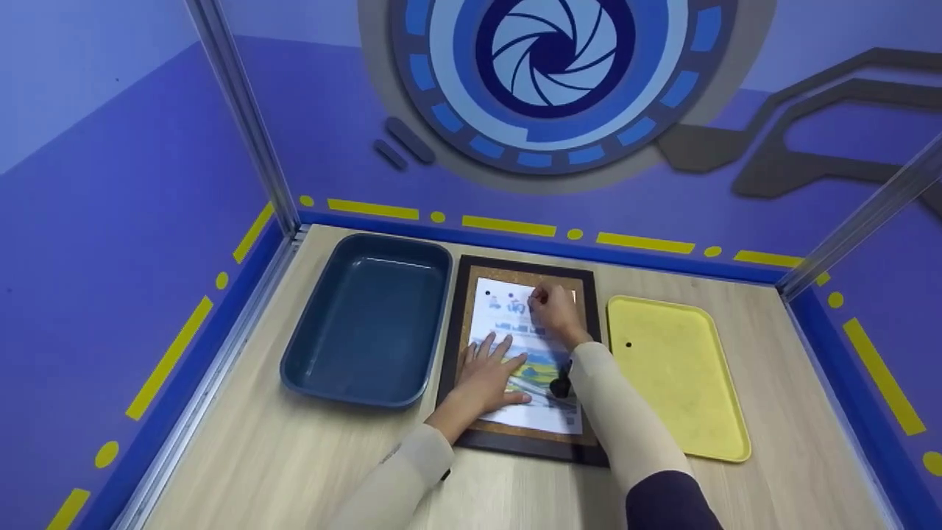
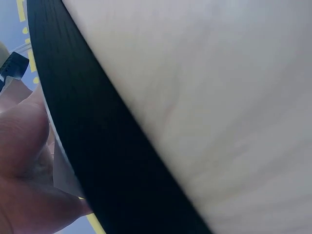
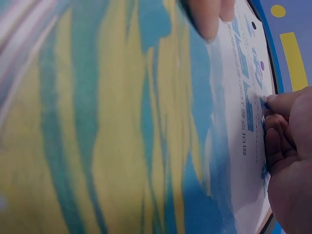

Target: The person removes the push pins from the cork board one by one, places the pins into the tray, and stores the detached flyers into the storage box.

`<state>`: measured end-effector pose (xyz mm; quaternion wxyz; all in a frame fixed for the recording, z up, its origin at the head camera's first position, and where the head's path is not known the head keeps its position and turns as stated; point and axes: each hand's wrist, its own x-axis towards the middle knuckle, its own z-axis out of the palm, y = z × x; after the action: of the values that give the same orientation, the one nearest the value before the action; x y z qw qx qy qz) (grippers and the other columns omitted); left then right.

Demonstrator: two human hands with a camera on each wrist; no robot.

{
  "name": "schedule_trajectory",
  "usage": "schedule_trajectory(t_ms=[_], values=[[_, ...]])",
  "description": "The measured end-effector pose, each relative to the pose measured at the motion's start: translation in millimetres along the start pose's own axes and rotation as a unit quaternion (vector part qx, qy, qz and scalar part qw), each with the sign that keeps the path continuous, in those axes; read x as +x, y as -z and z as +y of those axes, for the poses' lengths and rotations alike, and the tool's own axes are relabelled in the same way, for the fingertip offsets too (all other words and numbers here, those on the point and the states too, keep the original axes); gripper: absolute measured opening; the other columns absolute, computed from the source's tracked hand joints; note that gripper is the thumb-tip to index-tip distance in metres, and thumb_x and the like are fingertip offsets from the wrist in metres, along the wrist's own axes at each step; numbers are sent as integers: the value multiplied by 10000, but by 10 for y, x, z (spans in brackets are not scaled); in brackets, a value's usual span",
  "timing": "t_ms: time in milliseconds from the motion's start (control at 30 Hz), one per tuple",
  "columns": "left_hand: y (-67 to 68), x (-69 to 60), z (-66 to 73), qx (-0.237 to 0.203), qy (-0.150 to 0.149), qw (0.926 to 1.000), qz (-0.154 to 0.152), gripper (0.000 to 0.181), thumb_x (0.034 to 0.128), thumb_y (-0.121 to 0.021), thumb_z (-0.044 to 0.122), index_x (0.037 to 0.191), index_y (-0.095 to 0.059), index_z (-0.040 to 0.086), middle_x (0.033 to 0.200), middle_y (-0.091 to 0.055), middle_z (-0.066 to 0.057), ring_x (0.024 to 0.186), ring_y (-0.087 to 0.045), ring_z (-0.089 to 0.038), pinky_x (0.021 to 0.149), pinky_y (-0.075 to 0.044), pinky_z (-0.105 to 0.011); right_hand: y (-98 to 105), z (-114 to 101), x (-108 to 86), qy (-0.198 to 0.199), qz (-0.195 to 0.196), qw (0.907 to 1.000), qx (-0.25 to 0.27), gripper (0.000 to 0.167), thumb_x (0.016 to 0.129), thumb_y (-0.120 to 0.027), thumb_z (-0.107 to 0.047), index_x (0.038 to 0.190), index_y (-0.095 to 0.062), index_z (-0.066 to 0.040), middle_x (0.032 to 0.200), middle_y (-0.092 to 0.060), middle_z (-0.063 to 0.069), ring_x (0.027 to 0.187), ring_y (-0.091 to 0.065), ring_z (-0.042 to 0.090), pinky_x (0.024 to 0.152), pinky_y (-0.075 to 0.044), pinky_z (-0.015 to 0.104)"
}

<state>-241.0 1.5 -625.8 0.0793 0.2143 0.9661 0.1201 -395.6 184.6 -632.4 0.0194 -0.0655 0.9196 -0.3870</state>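
Observation:
A printed paper sheet (image 1: 548,419) lies on a corkboard with a dark frame (image 1: 526,450). My left hand (image 1: 486,375) rests on the sheet's lower left with fingers spread; the left wrist view catches only part of it. Near the sheet's top right, my right hand (image 1: 557,313) pinches a small dark blue pushpin (image 3: 266,104), mostly hidden by the fingertips. Whether its point is in the board cannot be seen. A black pushpin (image 1: 487,293) sits at the sheet's top left corner, and a purple one (image 1: 511,295) stands to its right along the top.
Left of the board is a deep dark blue tray (image 1: 368,331). A shallow yellow tray (image 1: 677,383) lies to the right, with one small black pin (image 1: 628,344) in it. Patterned walls (image 1: 331,132) enclose the wooden table (image 1: 243,449) at the back and sides.

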Motion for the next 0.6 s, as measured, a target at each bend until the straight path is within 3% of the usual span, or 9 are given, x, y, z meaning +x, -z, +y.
schedule_trajectory(t_ms=[267, 600], values=[[-35, 9, 13, 33, 0, 10000, -46, 790, 950, -646, 690, 1626, -454, 329, 1754, -242, -66, 1617, -149, -378, 1259, -174, -641, 60, 23, -67, 216, -201, 9995, -117, 74, 1040, -647, -94, 995, -702, -111, 930, -683, 63, 869, -628, 236, 774, -527, 383], [13, 1, 19, 46, 122, 9999, -67, 790, 947, -647, 693, 1624, -456, 334, 1756, -239, -56, 1617, -151, -377, 1264, -167, -632, 271, -46, -230, 1041, 164, 9943, -185, 66, 1013, -692, -67, 968, -734, -86, 896, -700, 47, 828, -628, 210, 757, -522, 380]])
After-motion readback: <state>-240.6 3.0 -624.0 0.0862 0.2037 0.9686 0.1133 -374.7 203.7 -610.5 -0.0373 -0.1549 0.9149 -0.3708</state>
